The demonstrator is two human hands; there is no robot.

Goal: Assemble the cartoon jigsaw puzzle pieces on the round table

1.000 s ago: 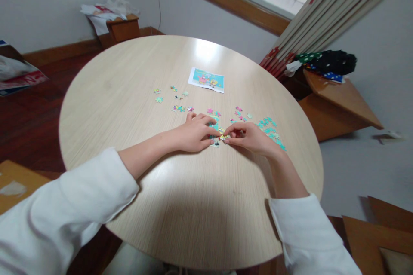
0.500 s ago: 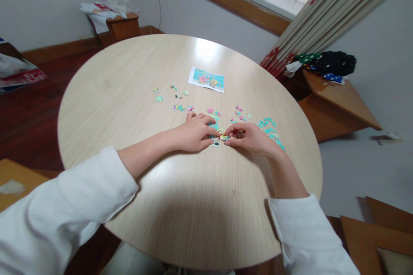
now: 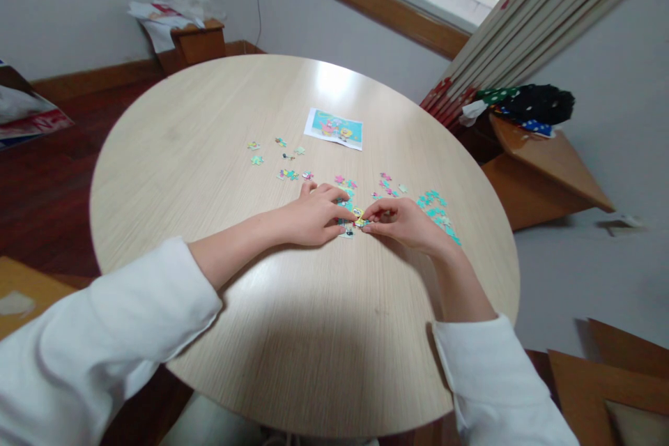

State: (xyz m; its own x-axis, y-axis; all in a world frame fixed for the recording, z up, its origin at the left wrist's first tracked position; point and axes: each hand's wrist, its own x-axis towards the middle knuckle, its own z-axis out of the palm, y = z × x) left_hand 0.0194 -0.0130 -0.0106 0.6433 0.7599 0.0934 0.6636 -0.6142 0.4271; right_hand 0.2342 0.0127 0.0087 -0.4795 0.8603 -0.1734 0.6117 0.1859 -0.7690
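Observation:
My left hand (image 3: 320,214) lies with fingers spread over a partly joined jigsaw puzzle (image 3: 345,201), covering much of its left side. Close by on the right, my right hand (image 3: 400,221) pinches a small yellow and multicoloured puzzle piece (image 3: 360,221) between thumb and forefinger, at the puzzle's right edge. Whether that piece is locked into its neighbours I cannot tell. Pink pieces (image 3: 385,185) lie beyond my right hand, and turquoise pieces (image 3: 433,205) are grouped to its right. Further left, several mixed pieces (image 3: 289,174) rest past my left hand.
A printed picture sheet (image 3: 334,129) with cartoon figures lies on the round wooden table (image 3: 235,104). More loose pieces (image 3: 256,160) are scattered to its left. Wooden stools (image 3: 543,160) with cloth on them stand around the table, near a curtain (image 3: 527,21).
Both hands stay nearly in place at the puzzle, the right still pinching the piece. The whole view has shifted very slightly.

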